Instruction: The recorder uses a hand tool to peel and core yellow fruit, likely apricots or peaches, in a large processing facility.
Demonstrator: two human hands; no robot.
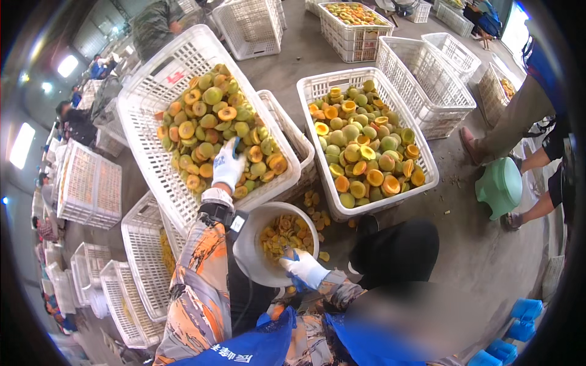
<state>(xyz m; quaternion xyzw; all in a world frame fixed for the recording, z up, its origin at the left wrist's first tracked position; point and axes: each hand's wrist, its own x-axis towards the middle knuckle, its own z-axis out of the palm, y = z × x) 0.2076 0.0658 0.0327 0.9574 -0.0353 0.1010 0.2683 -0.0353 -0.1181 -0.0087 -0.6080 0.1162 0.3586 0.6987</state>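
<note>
My left hand (228, 165), in a white glove with blue on it, reaches into a tilted white plastic crate (155, 151) and rests on halved green-orange stone fruit (208, 121). Whether its fingers grip a piece cannot be told. My right hand (304, 269), gloved the same way, is curled over the near rim of a white bucket (245, 247). A small dark tool (289, 253) shows at its fingertips. Fruit pieces (284, 233) lie in the bucket. To the right, another white crate (306, 87) holds hollowed fruit halves and rounded ones (361, 146).
Fruit pieces (313, 210) lie on the floor beside the bucket. Stacked crates (425, 87) stand behind at right, and more crates (91, 183) at left. A green stool (499, 187) stands right, near a person's legs (535, 160). Other people sit farther off.
</note>
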